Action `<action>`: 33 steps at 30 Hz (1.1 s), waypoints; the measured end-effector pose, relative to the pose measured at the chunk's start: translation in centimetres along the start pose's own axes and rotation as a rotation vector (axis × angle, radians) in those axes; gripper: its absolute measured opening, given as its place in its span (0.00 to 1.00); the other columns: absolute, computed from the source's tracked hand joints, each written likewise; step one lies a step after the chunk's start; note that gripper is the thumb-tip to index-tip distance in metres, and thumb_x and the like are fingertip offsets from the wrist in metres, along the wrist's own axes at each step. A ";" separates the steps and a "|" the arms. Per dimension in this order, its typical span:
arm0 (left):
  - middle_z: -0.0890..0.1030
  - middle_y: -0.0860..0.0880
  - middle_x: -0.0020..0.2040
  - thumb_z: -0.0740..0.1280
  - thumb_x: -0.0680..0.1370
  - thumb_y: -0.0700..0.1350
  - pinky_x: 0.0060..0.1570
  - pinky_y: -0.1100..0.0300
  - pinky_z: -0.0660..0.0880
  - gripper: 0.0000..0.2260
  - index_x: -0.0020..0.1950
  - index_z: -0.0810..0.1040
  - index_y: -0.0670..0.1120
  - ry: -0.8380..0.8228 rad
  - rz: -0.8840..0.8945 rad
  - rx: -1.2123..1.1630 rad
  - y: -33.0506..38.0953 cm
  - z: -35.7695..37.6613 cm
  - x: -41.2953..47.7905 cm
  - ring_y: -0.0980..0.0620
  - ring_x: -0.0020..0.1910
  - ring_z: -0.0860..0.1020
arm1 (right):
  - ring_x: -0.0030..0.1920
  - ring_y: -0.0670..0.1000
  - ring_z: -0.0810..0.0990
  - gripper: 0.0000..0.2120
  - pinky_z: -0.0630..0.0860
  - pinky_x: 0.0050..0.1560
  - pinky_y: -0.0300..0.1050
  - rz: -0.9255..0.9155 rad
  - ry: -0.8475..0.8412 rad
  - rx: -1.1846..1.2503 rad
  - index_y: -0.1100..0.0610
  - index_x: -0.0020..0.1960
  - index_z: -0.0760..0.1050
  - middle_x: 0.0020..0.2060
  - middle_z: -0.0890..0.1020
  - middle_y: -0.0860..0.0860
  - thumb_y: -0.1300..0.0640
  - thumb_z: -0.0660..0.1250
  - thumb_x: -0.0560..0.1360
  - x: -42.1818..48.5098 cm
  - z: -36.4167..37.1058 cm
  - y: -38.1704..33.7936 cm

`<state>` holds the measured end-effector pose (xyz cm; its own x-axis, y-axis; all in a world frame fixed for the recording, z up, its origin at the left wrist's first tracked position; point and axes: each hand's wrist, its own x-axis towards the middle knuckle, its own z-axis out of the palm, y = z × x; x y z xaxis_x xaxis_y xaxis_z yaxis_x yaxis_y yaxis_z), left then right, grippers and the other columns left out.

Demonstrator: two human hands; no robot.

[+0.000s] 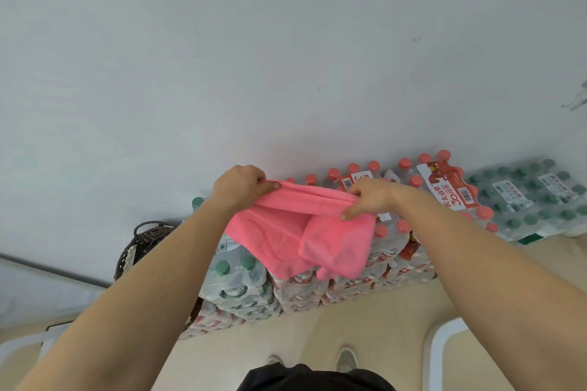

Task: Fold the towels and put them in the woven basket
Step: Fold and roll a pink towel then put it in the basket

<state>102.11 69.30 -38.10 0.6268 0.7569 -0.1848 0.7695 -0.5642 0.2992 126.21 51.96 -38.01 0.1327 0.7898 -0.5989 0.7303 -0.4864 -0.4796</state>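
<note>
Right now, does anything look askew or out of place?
Only the pink towel: gripped by the left hand and right hand along its top edge, it hangs bunched and lopsided. Nothing looks spilled or damaged.

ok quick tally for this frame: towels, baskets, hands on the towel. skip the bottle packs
pink towel: 1
woven basket: 1
hands gripping the towel's top edge: 2 (left hand, right hand)
Total: 4
</note>
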 end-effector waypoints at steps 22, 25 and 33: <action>0.79 0.51 0.41 0.64 0.77 0.54 0.42 0.57 0.76 0.05 0.45 0.77 0.55 -0.010 -0.267 0.222 -4.7 -1.0 0.0 0.46 0.43 0.79 | 0.59 0.59 0.77 0.16 0.73 0.56 0.50 0.168 0.318 -0.173 0.53 0.56 0.74 0.60 0.79 0.55 0.42 0.57 0.79 2.7 -3.2 2.5; 0.80 0.48 0.41 0.63 0.77 0.52 0.39 0.57 0.72 0.09 0.47 0.80 0.50 0.027 -0.323 0.226 -4.7 0.1 1.2 0.44 0.41 0.79 | 0.59 0.61 0.76 0.15 0.75 0.57 0.54 0.196 0.398 -0.325 0.56 0.59 0.75 0.61 0.79 0.58 0.53 0.54 0.80 4.4 -3.2 2.7; 0.82 0.45 0.58 0.63 0.77 0.41 0.53 0.53 0.75 0.14 0.62 0.79 0.48 0.185 -0.323 -0.260 -4.6 5.2 5.5 0.43 0.56 0.79 | 0.62 0.61 0.73 0.17 0.70 0.59 0.57 0.427 0.615 -0.377 0.58 0.64 0.71 0.61 0.74 0.59 0.60 0.56 0.77 11.1 -2.7 2.7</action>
<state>102.65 74.30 -45.33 0.3088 0.9401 -0.1444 0.8513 -0.2055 0.4827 131.47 60.40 -44.18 0.7108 0.6822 -0.1716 0.6950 -0.7187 0.0215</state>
